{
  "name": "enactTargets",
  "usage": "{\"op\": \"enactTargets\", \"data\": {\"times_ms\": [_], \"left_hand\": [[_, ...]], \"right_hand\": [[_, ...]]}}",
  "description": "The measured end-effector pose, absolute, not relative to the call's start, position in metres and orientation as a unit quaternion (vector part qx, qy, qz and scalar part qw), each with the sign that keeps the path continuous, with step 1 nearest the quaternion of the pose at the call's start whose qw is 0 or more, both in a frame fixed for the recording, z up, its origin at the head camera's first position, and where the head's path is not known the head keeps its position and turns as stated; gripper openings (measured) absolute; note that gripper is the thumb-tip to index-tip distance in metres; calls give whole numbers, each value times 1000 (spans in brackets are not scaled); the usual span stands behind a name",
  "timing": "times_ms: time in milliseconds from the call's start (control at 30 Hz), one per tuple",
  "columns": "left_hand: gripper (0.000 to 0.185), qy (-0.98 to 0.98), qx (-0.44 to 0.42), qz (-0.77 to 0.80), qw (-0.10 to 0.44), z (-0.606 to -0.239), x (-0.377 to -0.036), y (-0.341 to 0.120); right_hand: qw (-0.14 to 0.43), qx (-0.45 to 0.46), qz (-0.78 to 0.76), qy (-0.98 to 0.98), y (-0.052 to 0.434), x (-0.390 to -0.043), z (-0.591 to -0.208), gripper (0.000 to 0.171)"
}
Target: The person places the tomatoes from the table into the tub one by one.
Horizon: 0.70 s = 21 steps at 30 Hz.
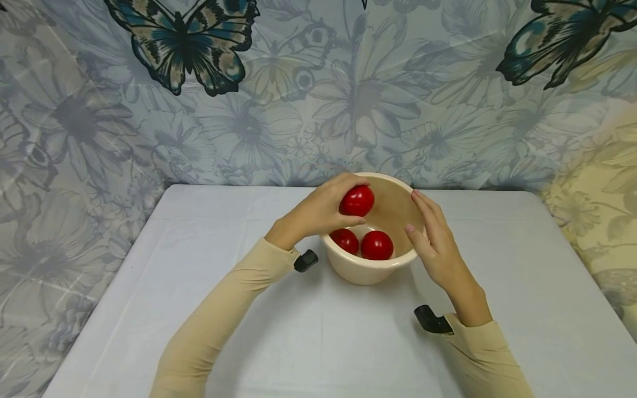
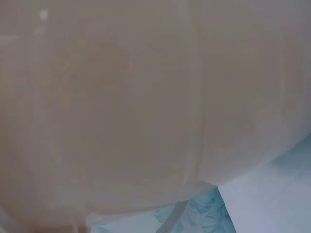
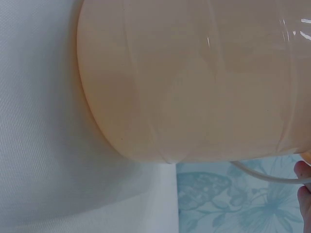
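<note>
A cream plastic bucket (image 1: 365, 273) stands tilted or upright, I cannot tell which, on the white table; its outer wall (image 2: 121, 121) fills most of the left wrist view. My left hand (image 1: 323, 205) grips a shiny red round fruit (image 1: 357, 200), like a tomato, over the bucket's mouth. Inside the bucket lie two similar red fruits, one on the left (image 1: 344, 241) and another on the right (image 1: 376, 245). My right hand (image 1: 438, 243) holds the bucket's right rim, thumb on the inner side. Its fingertips (image 3: 302, 170) show at the right wrist view's edge.
The white table (image 1: 249, 354) ends at a back edge just behind the bucket. Beyond hangs a flower-and-butterfly cloth (image 1: 298, 127). A thin pale handle (image 3: 267, 178) hangs by the bucket's far side. Black wrist cameras, left (image 1: 306, 260) and right (image 1: 432, 319), sit on the sleeves.
</note>
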State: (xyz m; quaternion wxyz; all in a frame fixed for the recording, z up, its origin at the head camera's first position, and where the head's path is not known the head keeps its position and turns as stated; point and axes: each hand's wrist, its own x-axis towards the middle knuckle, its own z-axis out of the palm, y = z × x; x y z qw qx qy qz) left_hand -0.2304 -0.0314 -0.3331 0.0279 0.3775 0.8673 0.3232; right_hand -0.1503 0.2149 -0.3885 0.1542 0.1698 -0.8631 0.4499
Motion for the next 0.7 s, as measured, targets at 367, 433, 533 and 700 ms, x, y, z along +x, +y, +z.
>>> {"op": "enactTargets", "data": {"times_ms": [367,433,533,700], "left_hand": [[72,877,386,282,52,-336,-237,-21],[72,880,387,272,54,-336,-238,-20],[72,885,386,252,63,-335,-239,-19],[70,897,383,206,79,-334,-241,-15]], "right_hand": [[146,170,450,-864,216,-151,-391,60],[147,172,451,-864,215,-151,-391,60],[151,174,451,-862,215,-151,-390,60],[159,176,453,-859,214,-150,-389,60]]}}
